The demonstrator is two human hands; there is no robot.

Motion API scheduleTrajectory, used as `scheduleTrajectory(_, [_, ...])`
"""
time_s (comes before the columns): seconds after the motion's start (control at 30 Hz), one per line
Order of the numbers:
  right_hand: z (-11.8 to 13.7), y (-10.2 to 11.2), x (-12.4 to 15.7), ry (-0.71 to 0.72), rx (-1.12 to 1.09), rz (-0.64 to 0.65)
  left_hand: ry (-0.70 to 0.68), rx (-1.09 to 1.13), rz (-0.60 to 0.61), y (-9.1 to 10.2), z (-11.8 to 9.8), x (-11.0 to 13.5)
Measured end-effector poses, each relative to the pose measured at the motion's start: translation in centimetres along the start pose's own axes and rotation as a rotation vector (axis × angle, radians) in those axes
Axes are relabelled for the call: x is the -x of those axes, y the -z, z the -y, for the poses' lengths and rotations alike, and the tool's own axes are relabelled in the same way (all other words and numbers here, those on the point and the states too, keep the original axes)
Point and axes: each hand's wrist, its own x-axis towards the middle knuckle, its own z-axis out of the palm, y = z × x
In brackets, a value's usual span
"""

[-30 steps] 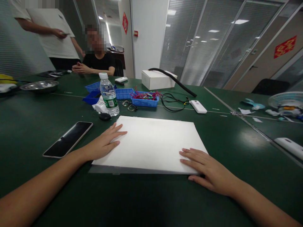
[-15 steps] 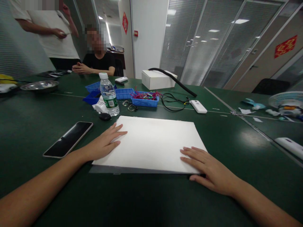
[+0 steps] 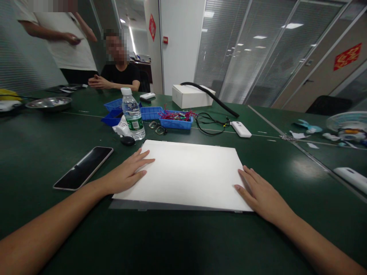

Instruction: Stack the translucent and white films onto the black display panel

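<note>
A blank white sheet of paper point(image 3: 189, 173) lies in front of me on the dark green table point(image 3: 177, 244). Under it, a greyish flat backing point(image 3: 129, 205) shows along the near edge; its kind I cannot make out. My left hand point(image 3: 129, 172) rests flat on the sheet's left edge, fingers spread. At the right edge is my right hand point(image 3: 259, 194), thumb and fingers apart, fingertips along the paper's side. Neither hand grips anything. A smartphone point(image 3: 84, 168) with a dark screen lies left of my left hand.
Beyond the paper stand a water bottle point(image 3: 133, 116), a black mouse point(image 3: 127, 141), glasses point(image 3: 157, 128) and a blue tray of wires point(image 3: 175, 121). Farther back are a white box point(image 3: 192, 97) and a white device point(image 3: 241, 129). Two people are across the table, one seated point(image 3: 119, 76).
My right hand has slid outward and a little away from me, from on top of the sheet to its right edge. My left hand stays in place.
</note>
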Motion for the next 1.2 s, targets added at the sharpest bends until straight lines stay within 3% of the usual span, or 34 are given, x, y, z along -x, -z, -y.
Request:
scheduleTrajectory(0.43, [-0.4,-0.6,0.4,0.033,-0.073,0.046,-0.008,-0.013,-0.006,0.0,-0.2,-0.1])
scheduleTrajectory(0.73, [-6.8,-0.9,-1.7,-0.369,0.078,0.034,0.003,0.013,0.012,0.2,-0.4,-0.1])
scheduleTrajectory(0.87, [-8.9,-1.4,-1.9,-0.453,0.103,0.057,-0.006,0.006,-0.010,0.1,-0.3,-0.1])
scheduleTrajectory(1.0, [-8.6,-1.8,-1.7,-0.424,0.098,0.056,-0.014,-0.002,-0.017,0.0,-0.2,-0.1])
scheduleTrajectory(1.2, [-5.8,-1.3,-1.3,-0.268,0.021,0.037,0.002,-0.008,0.000,0.1,-0.3,0.0])
